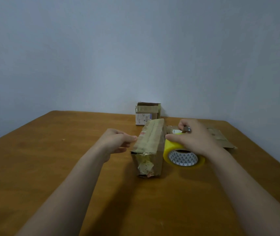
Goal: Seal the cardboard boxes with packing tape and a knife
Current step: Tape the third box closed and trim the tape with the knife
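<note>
A long, worn cardboard box (pixel 150 138) lies lengthwise in the middle of the table, with tape along its top and a crumpled near end. A yellowish roll of packing tape (pixel 170 148) stands on its edge against the box's right side. My right hand (pixel 197 135) grips the roll from above, thumb at the box side. A small knife-like object (pixel 186 129) with a metallic tip pokes out between its fingers. My left hand (pixel 117 140) is at the box's left side, fingers loosely curled, thumb tip touching the box's upper edge.
A small cardboard box (pixel 146 114) with its flaps up stands at the table's far edge by the wall. A flattened piece of cardboard (pixel 220 138) lies behind my right hand. The wooden table (pixel 50 150) stretches wide to the left and towards me.
</note>
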